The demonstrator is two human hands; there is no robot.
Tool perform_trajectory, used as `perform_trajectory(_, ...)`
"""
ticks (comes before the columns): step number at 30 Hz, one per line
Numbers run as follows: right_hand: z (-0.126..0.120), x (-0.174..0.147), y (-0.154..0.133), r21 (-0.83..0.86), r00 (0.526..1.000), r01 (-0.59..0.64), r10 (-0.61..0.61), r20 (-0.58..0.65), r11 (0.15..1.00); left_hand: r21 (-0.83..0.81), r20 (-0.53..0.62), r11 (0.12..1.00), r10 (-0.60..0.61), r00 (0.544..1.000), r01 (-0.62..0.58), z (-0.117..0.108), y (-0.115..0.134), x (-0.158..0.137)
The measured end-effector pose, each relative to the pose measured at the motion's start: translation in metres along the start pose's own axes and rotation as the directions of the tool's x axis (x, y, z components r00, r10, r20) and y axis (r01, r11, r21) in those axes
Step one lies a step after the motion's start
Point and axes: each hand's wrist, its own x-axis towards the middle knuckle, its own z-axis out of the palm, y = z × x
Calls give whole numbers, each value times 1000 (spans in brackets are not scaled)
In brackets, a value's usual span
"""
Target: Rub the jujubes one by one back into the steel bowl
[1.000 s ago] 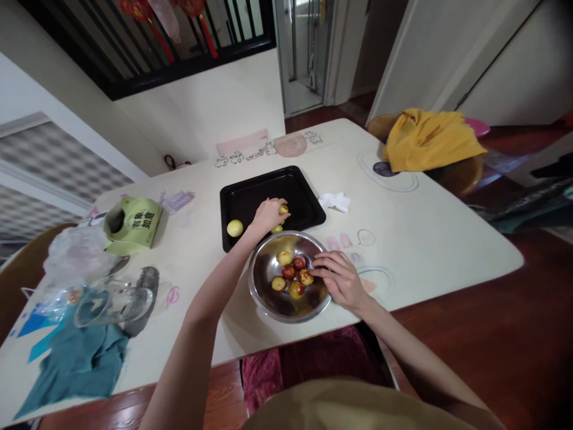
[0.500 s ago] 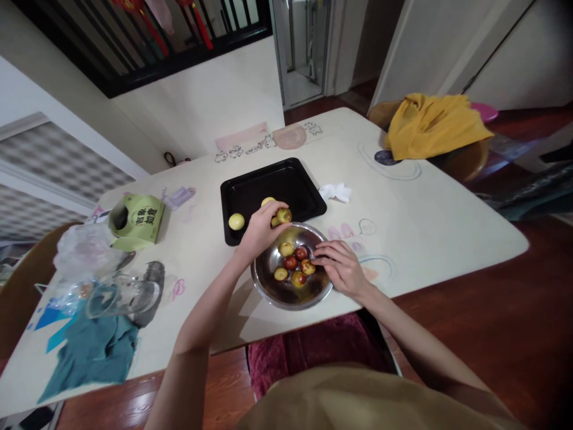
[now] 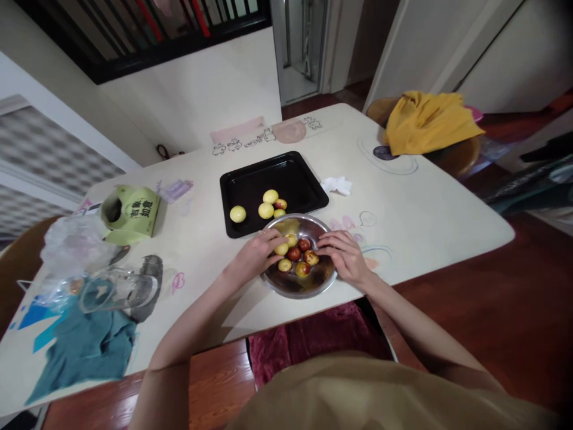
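Note:
A steel bowl at the near table edge holds several jujubes, some yellow-green and some red-brown. My left hand reaches over its left rim, thumb and fingers closed on a yellow-green jujube just above or among the others. At the opposite rim, my right hand hangs over the inside with fingers stretched and a little apart. Its fingertips are close to a mottled jujube; whether they touch it cannot be made out. Behind the bowl, a black baking tray carries several more jujubes.
A crumpled white tissue lies right of the tray. At the left are a green paper bag, clear plastic bags, a transparent plastic container and a teal cloth. A yellow garment drapes over a chair at the far right.
My left hand has moved from the tray's near edge back and down into the bowl, bringing a jujube there. The jujubes on the tray are uncovered now. My right hand has stayed at the bowl.

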Motion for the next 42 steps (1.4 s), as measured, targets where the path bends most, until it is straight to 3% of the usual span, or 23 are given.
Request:
perform_trajectory(10,0,-1,0,-10,1000,-15,15,13,1000,148,132,989,-49,990,29,-4,11,1)
perform_trajectory(23,-1,-5,2,4,995,-78,78,55,997,85,86,996,-28,996,21,-3,5,-1)
perform_trajectory(29,-2,-2,2,-1,999,-29,29,32,1000,-57,-129,997,47,991,-55,-7,-3,5)
perform_trajectory(32,-8,3,5,12,999,-22,21,31,1000,-165,-264,972,121,957,-168,-3,-11,1)
perform_trajectory(35,-18,16,11,23,997,-70,69,20,997,-263,-380,939,112,918,-223,8,-19,-12)
perform_trajectory(39,-20,50,30,22,990,-128,127,67,992,-242,-441,931,145,886,-273,25,-27,-27)
perform_trajectory(42,-5,80,49,27,977,-135,128,171,991,-197,-441,922,219,870,-332,35,-31,-29)
